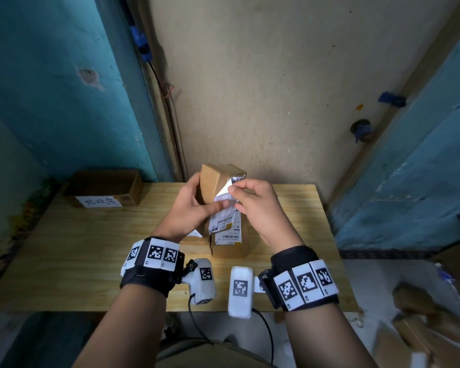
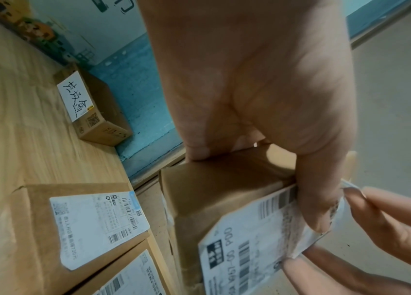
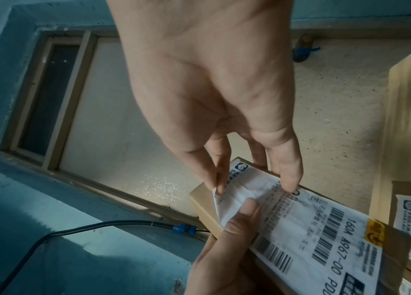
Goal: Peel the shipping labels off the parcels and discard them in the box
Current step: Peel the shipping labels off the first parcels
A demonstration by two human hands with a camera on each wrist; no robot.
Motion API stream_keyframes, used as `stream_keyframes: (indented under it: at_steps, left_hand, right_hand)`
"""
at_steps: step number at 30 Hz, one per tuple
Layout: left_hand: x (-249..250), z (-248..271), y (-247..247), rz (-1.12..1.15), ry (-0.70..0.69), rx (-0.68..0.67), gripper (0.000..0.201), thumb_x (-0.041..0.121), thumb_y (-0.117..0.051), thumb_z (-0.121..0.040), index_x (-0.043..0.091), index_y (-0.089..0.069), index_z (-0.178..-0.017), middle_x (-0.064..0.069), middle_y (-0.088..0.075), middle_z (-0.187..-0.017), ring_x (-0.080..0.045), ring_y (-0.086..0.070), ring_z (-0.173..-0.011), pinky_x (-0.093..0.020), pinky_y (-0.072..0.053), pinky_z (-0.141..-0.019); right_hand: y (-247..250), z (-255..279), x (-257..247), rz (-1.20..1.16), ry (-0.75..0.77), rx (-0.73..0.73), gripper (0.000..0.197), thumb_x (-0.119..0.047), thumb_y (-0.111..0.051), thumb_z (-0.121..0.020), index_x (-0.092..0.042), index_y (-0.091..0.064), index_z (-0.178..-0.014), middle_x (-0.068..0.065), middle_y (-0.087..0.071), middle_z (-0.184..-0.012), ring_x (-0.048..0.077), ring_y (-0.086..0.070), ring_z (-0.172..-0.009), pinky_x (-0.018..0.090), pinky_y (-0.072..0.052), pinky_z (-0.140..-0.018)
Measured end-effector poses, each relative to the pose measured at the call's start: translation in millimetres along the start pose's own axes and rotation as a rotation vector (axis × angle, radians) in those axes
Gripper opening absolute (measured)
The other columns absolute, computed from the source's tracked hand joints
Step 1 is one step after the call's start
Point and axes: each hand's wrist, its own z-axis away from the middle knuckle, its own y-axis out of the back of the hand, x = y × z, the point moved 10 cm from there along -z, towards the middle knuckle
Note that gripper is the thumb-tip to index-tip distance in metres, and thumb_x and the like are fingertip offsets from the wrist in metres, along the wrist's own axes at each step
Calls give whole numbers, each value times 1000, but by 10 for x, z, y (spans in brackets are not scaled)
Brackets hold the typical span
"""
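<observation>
My left hand (image 1: 199, 201) grips a small brown cardboard parcel (image 1: 211, 179) and holds it tilted above the wooden table (image 1: 91, 248). Its thumb (image 3: 239, 219) presses on the white shipping label (image 1: 223, 221). My right hand (image 1: 235, 188) pinches the label's upper corner (image 3: 217, 187), which is lifted off the cardboard and shows its blank white back. The rest of the label (image 2: 250, 239) still lies on the parcel (image 2: 212, 189). The open discard box (image 1: 104, 187), with a handwritten white note on its front, sits at the table's back left corner.
Under my hands, more labelled parcels (image 1: 229, 248) lie on the table, two of them showing in the left wrist view (image 2: 73, 219). Cardboard scraps (image 1: 422, 328) lie on the floor to the right. Walls close in behind and at both sides.
</observation>
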Motion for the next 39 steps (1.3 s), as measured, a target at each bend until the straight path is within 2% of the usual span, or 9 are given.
stream_keyframes:
  at_steps: [4, 6, 8, 12, 17, 20, 29, 35, 39]
  left_hand:
    - [-24, 11, 10, 3, 8, -12, 58, -2, -81, -75, 7, -53, -126, -16, -67, -116, -29, -68, -107, -40, -59, -86]
    - [-43, 9, 8, 7, 16, -27, 61, -1, -82, -74, 6, -53, -127, -17, -66, -118, -30, -67, -109, -42, -58, -88]
    - [-51, 11, 0, 9, 22, -38, 63, -1, -83, -73, 5, -52, -127, -18, -66, -119, -30, -66, -110, -40, -58, -87]
    - [-48, 25, -27, 12, 29, -45, 64, -4, -81, -73, 4, -51, -128, -19, -65, -119, -29, -66, -110, -35, -58, -85]
    - [-65, 56, -63, 9, 39, -58, 65, -1, -82, -72, 5, -50, -128, -17, -66, -119, -29, -67, -110, -38, -58, -86]
    - [-94, 81, -56, 5, 44, -53, 64, 1, -83, -72, 6, -51, -128, -16, -66, -118, -29, -67, -110, -43, -58, -87]
    - [-133, 131, 16, -12, 30, -5, 64, -2, -83, -72, 6, -51, -127, -17, -65, -119, -30, -65, -112, -51, -56, -92]
    - [-115, 174, 78, -35, 28, 7, 64, 1, -83, -74, 9, -50, -127, -13, -65, -118, -27, -66, -111, -50, -57, -91]
    - [-87, 209, 114, -46, 29, 26, 64, 5, -84, -71, 12, -51, -126, -8, -67, -116, -22, -67, -109, -43, -58, -88]
  right_hand:
    - [-14, -1, 18, 6, -5, -6, 7, -17, -64, -98, -19, -70, -95, -2, -70, -91, 5, -68, -80, 26, -58, -80]
    - [-17, 2, 18, 12, 0, -6, 9, -16, -64, -98, -20, -70, -92, -1, -70, -91, 10, -69, -86, 32, -59, -87]
    - [-13, 6, 15, 24, 9, 0, 14, -16, -64, -97, -23, -70, -87, 2, -71, -94, 20, -70, -98, 40, -57, -96]
    - [15, 31, 29, 21, 4, 15, 14, -16, -64, -97, -24, -70, -87, 9, -73, -100, 26, -70, -104, 45, -56, -98]
    - [45, 60, 77, 6, -13, 13, 8, -17, -64, -98, -15, -72, -98, 8, -73, -99, 19, -71, -94, 38, -59, -90]
    - [39, 75, 87, -4, -14, 10, 8, -17, -65, -97, -15, -72, -97, 5, -73, -95, 13, -70, -85, 34, -59, -83]
    - [-29, 108, 87, 18, 5, 1, 7, -18, -65, -97, -16, -72, -97, 4, -73, -97, 16, -71, -93, 36, -60, -88]
    - [-105, 124, 27, 17, 21, -19, 13, -17, -65, -97, -24, -70, -87, 0, -72, -92, 14, -70, -90, 38, -59, -91]
    - [-139, 137, 21, 15, 20, -24, 11, -16, -66, -96, -20, -71, -88, 1, -72, -90, 14, -69, -90, 41, -58, -93]
